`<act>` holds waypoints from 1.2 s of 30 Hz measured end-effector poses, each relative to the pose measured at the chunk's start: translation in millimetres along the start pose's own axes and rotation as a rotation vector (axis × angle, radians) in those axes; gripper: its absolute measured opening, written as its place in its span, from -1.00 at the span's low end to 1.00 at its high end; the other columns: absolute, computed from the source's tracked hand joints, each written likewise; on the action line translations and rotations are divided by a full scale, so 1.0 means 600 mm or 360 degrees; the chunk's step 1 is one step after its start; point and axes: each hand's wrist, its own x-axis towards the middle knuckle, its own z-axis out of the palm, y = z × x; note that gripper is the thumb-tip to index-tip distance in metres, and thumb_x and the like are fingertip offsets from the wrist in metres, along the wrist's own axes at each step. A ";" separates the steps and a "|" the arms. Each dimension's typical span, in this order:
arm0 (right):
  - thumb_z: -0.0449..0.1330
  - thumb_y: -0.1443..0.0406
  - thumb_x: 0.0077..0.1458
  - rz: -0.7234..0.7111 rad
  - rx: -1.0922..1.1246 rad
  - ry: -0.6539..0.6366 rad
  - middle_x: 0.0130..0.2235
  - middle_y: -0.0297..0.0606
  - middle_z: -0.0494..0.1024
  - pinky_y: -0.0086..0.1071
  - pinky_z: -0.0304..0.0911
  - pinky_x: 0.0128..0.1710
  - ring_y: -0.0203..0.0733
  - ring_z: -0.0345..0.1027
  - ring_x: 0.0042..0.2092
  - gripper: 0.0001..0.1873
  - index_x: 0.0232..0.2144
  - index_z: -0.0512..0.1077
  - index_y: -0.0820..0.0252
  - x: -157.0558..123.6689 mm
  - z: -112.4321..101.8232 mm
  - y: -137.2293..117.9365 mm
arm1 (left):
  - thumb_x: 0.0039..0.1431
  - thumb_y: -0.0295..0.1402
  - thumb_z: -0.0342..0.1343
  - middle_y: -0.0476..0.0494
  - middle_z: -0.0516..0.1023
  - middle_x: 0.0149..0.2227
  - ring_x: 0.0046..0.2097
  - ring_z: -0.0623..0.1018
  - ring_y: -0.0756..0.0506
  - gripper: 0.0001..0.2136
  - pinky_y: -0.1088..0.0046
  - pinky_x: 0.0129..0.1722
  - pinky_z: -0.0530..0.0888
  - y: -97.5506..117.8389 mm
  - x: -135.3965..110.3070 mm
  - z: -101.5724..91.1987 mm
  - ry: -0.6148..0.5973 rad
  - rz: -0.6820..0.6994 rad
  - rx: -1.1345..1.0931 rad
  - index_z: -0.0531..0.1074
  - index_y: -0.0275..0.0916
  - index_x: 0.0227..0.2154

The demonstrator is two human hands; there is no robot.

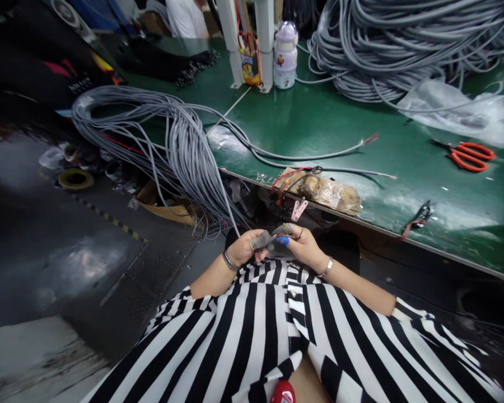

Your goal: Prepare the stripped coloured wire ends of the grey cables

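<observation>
Close to my body, just off the bench edge, both hands meet around the end of a grey cable (pixel 229 208). My left hand (pixel 248 248) is closed on the cable, its thumb wrapped in grey tape or cloth. Touching it from the other side, my right hand (pixel 301 244) pinches at the cable's tip, with a blue covering on one digit and grey wrapping on another. The fingers hide most of the tip. Upward and left from my hands, the cable runs into a large looped bundle (pixel 185 143) hanging over the bench edge.
On the green bench (pixel 319 120) lie orange-handled scissors (pixel 472 155), small pliers or cutters (pixel 422 215), a taped brown block (pixel 325 190) and a plastic bag (pixel 457 112). A big cable coil (pixel 386 45) and a bottle (pixel 286 56) stand behind. A pink clip (pixel 299 209) sits at the edge.
</observation>
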 end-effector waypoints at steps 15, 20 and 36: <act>0.30 -0.09 -0.10 0.0457 0.0544 0.0663 -0.65 -0.51 0.16 -0.55 -0.36 -0.70 -0.53 -0.25 -0.67 -0.49 -0.54 0.26 0.20 0.005 -0.067 -0.005 | -0.10 -0.09 0.35 -0.10 0.52 -0.59 -0.56 0.44 0.04 -0.61 0.55 -0.52 0.38 0.056 0.006 0.017 -0.0028 0.0250 0.0370 0.55 -0.38 -0.40; 0.19 -0.24 -0.09 0.0451 0.0492 0.0473 -0.45 -0.35 0.38 -0.55 -0.38 -0.70 -0.53 -0.17 -0.64 -0.37 -0.41 0.37 0.22 0.026 -0.058 -0.031 | -0.13 -0.16 0.38 -0.05 0.50 -0.60 -0.57 0.40 0.08 -0.66 0.56 -0.52 0.35 0.053 0.023 0.025 0.0338 0.0503 0.0211 0.55 -0.35 -0.42; 0.39 -0.08 -0.22 0.0263 0.0685 0.0583 -0.66 -0.48 0.16 -0.55 -0.29 -0.71 -0.49 -0.13 -0.63 -0.47 -0.54 0.35 0.23 0.054 -0.044 -0.046 | -0.05 -0.08 0.31 0.01 0.43 -0.59 -0.54 0.34 0.09 -0.64 0.56 -0.49 0.28 0.057 0.075 0.052 0.0267 0.0505 0.0391 0.50 -0.35 -0.45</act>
